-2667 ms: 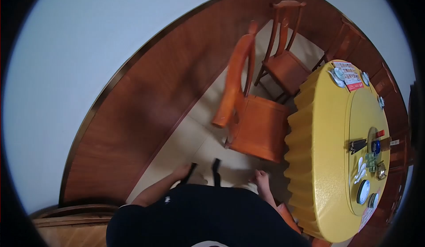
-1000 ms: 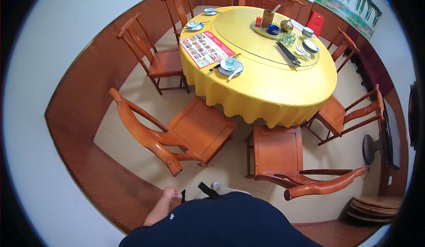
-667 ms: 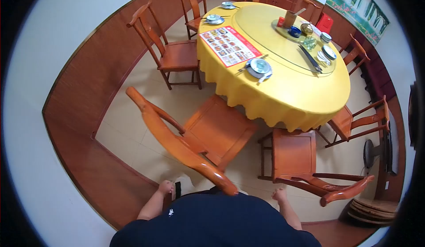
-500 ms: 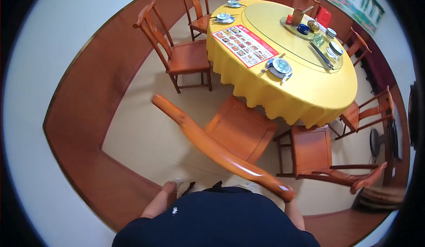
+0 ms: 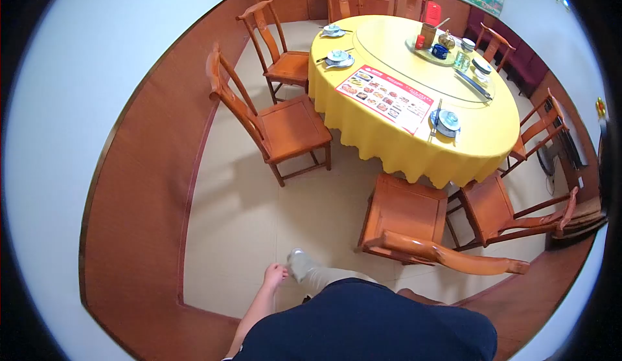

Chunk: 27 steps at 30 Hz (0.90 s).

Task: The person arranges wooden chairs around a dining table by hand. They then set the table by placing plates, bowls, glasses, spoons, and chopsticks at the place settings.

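Low in the head view, my left hand [image 5: 275, 274] hangs beside my leg with its fingers curled in; nothing shows in them. Near it a light-coloured shoe [image 5: 297, 264] steps on the tiled floor. My right hand is out of sight, hidden by my dark top [image 5: 369, 325]. Closest on my right stands a wooden chair [image 5: 408, 209], its curved top rail [image 5: 453, 255] toward me and apart from my left hand. Ahead is a round table under a yellow tablecloth [image 5: 389, 144].
On the table are a picture menu [image 5: 389, 97], a bowl set with chopsticks [image 5: 447, 121] and a glass turntable [image 5: 395, 50]. Other wooden chairs stand around it, one on the left [image 5: 291, 131] and one on the right [image 5: 486, 209]. Brown wall panelling [image 5: 146, 218] runs along the left.
My view has shifted left past the near chair, whose top rail now lies to my right. My left hand has swung forward and the left chair appears closer.
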Motion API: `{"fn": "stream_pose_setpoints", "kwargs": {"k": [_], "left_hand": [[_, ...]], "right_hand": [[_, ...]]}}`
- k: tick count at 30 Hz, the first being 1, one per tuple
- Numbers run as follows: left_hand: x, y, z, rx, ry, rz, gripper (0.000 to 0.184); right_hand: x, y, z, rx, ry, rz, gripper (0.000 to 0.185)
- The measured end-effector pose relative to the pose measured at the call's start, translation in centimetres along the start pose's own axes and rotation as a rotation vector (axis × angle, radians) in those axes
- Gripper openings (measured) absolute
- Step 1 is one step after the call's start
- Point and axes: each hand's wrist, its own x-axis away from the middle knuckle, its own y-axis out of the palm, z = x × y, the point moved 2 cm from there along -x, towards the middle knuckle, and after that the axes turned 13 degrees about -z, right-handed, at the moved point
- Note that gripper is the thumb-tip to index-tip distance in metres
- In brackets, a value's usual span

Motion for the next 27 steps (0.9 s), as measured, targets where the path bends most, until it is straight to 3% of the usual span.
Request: {"fn": "stream_pose_setpoints", "kwargs": {"k": [3,5,8,9,10,11,13,15,17,20,22,25,27], "left_hand": [[-4.9,-2.9,3.3,-0.015,0.017,-0.15,0.014],[-7.7,-5.2,5.9,-0.04,-0.026,-0.22,0.014],[-10.0,-10.8,7.4,-0.204,-0.234,-0.29,0.018],[-11.2,-13.1,8.1,-0.238,-0.27,-0.295,0.019],[-12.3,-15.3,9.0,-0.273,-0.306,-0.301,0.02],[-12.5,-16.5,11.1,-0.396,-0.191,-0.273,0.018],[-14.2,-19.1,13.8,-0.259,-0.207,-0.181,0.017],[-17.0,-21.2,16.6,-0.464,-0.154,-0.165,0.016],[-21.5,-21.4,19.0,-0.422,-0.228,-0.176,0.016],[-29.5,-19.5,23.6,-0.477,-0.28,-0.256,0.016],[-34.6,-15.3,27.7,-0.469,-0.123,-0.323,0.017],[-40.5,-7.2,34.5,-0.55,-0.063,-0.48,0.017],[-44.7,-1.9,37.4,-0.691,0.083,-0.738,0.016]], "right_hand": [[-4.0,-2.0,-10.1,0.156,-0.139,0.007,0.024],[-6.3,-2.5,-17.2,0.53,-0.387,0.036,0.024],[-8.0,-3.3,-26.6,0.81,-0.668,0.209,0.023],[-4.3,-4.9,-31.3,0.169,-0.439,0.13,0.019],[0.2,-6.7,-36.4,-0.542,-0.296,0.241,0.016],[1.6,-7.7,-39.2,-0.825,-0.278,0.258,0.011],[1.1,-8.4,-41.3,-1.257,-0.244,0.295,0.012],[-0.1,-8.7,-41.6,-1.197,-0.251,0.333,0.012],[-1.7,-8.9,-40.5,-1.138,-0.259,0.373,0.012],[-9.3,-6.6,-34.5,-1.187,-0.042,0.329,0.012],[-14.1,-5.0,-30.7,-1.078,-0.31,0.415,0.012],[-7.7,-11.7,-38.9,-1.509,-0.165,0.529,0.014],[-4.0,-15.9,-44.5,-1.654,-0.17,0.599,0.016]]}}
